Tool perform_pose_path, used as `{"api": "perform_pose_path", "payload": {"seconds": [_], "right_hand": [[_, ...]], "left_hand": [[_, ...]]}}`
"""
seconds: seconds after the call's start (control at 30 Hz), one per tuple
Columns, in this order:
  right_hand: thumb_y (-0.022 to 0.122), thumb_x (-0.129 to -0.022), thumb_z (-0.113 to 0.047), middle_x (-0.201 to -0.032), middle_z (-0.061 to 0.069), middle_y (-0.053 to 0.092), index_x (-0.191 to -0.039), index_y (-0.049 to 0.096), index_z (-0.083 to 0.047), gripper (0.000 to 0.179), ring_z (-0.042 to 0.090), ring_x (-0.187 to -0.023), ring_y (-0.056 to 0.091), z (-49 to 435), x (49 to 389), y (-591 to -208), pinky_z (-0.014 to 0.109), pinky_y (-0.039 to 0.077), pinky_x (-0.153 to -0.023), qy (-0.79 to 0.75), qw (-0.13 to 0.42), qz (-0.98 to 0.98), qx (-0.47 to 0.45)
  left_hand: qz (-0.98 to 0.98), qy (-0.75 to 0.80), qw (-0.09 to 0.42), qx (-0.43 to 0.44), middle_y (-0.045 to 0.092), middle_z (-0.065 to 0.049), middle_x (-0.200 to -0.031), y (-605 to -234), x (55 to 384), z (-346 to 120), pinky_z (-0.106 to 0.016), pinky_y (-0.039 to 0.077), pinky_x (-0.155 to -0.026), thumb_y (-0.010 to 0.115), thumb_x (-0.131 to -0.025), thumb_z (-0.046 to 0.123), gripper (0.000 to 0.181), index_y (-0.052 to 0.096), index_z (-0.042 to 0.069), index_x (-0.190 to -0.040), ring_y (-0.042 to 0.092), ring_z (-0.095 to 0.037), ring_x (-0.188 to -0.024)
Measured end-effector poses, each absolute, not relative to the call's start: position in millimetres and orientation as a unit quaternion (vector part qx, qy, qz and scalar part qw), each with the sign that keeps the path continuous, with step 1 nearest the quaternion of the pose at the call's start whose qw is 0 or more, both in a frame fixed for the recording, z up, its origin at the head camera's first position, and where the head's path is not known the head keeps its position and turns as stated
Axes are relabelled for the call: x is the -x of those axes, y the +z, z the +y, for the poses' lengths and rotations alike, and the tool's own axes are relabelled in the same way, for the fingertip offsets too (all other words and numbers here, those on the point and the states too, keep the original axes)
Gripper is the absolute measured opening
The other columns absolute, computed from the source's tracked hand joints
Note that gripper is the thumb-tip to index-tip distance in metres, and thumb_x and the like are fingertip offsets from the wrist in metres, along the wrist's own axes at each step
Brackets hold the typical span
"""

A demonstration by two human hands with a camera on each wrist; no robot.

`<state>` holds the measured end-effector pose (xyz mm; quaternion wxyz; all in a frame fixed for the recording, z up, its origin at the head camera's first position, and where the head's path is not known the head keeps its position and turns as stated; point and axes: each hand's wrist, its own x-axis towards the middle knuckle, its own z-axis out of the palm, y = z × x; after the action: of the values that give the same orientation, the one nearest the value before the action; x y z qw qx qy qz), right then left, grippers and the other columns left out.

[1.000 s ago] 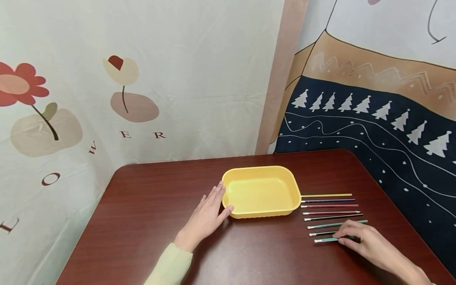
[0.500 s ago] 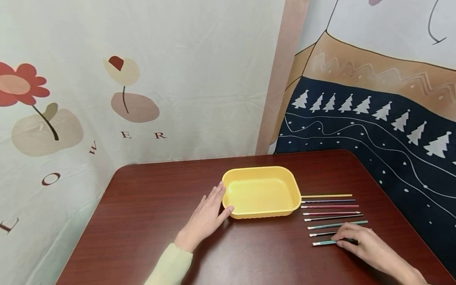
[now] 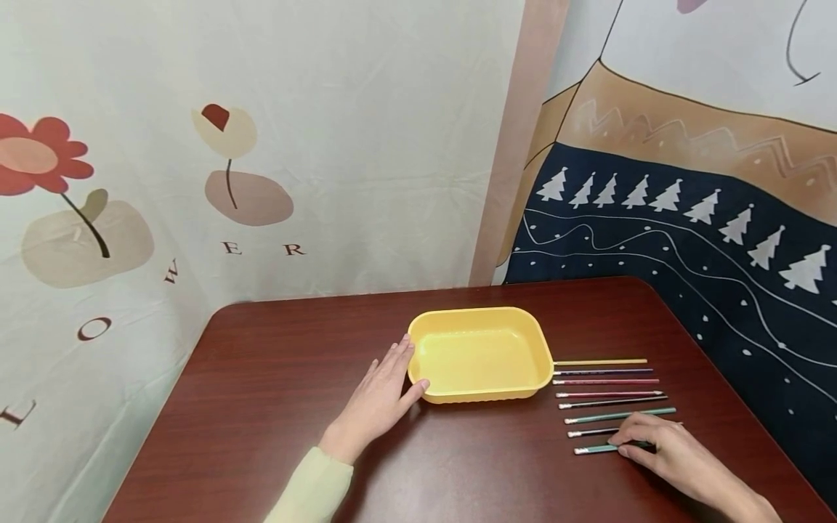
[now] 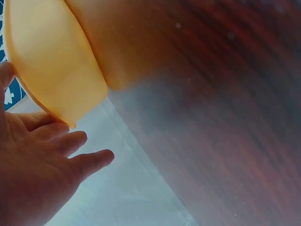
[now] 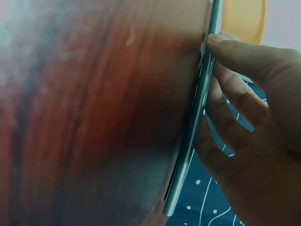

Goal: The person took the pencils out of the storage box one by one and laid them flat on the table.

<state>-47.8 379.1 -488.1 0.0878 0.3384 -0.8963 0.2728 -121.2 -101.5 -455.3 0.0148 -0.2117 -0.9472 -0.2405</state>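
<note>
A shallow yellow plastic tray (image 3: 480,363) stands on the brown table. My left hand (image 3: 373,407) rests against its left end with extended fingers, the thumb at the near corner; in the left wrist view the fingers lie along the tray's outer wall (image 4: 51,56). To the right, my right hand (image 3: 667,447) pinches the nearest pencil, a green one (image 3: 595,449) with a white eraser end pointing left. The right wrist view has that green pencil (image 5: 190,127) lying along the tabletop, thumb at its side. My fingers hide part of it in the head view.
Several pencils lie in a row right of the tray, roughly parallel: a yellow one (image 3: 601,362) farthest back, then dark, red (image 3: 608,381), black and another green one (image 3: 617,416). Printed cloth (image 3: 366,181) hangs behind the brown table (image 3: 275,407).
My right hand has drawn the nearest green pencil slightly toward the table's front, widening its gap from the pencil behind. The left hand and tray stay in place.
</note>
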Motion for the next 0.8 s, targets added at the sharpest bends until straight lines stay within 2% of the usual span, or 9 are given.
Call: {"api": "perform_pose_path", "payload": {"seconds": [0.43, 0.57, 0.73, 0.8], "right_hand": [[0.084, -0.080, 0.000, -0.098, -0.019, 0.062, -0.099, 0.077, -0.030, 0.037, -0.003, -0.083, 0.059, 378, 48, -487, 0.009, 0.045, -0.066, 0.253, 0.080, -0.909, -0.323], [0.085, -0.082, -0.005, -0.098, -0.020, 0.061, -0.099, 0.076, -0.032, 0.033, -0.004, -0.083, 0.059, 377, 47, -484, 0.015, 0.048, -0.064, 0.239, 0.073, -0.921, -0.300], [0.082, -0.089, -0.018, -0.099, -0.023, 0.060, -0.099, 0.076, -0.034, 0.020, -0.006, -0.083, 0.057, 371, 43, -477, 0.022, 0.052, -0.064, 0.237, 0.047, -0.940, -0.240], [0.082, -0.090, -0.021, -0.099, -0.024, 0.059, -0.098, 0.076, -0.035, 0.018, -0.006, -0.083, 0.056, 368, 41, -473, 0.022, 0.052, -0.065, 0.234, 0.061, -0.945, -0.219]], "left_hand": [[-0.947, -0.239, 0.011, 0.216, 0.024, -0.012, -0.170, -458, 120, -102, -0.064, 0.025, -0.119, 0.049, -0.106, 0.055, 0.080, 0.030, 0.001, -0.162, 0.025, -0.036, -0.155], [-0.946, -0.240, 0.015, 0.217, 0.024, -0.012, -0.170, -458, 121, -99, -0.064, 0.025, -0.120, 0.048, -0.106, 0.056, 0.080, 0.030, 0.001, -0.162, 0.025, -0.036, -0.155], [-0.946, -0.237, 0.020, 0.223, 0.021, -0.012, -0.171, -457, 120, -99, -0.065, 0.025, -0.119, 0.050, -0.107, 0.053, 0.079, 0.028, 0.003, -0.163, 0.023, -0.036, -0.156], [-0.945, -0.232, 0.030, 0.226, 0.018, -0.013, -0.172, -456, 120, -99, -0.067, 0.025, -0.118, 0.051, -0.107, 0.051, 0.078, 0.027, 0.004, -0.164, 0.022, -0.037, -0.156]]}}
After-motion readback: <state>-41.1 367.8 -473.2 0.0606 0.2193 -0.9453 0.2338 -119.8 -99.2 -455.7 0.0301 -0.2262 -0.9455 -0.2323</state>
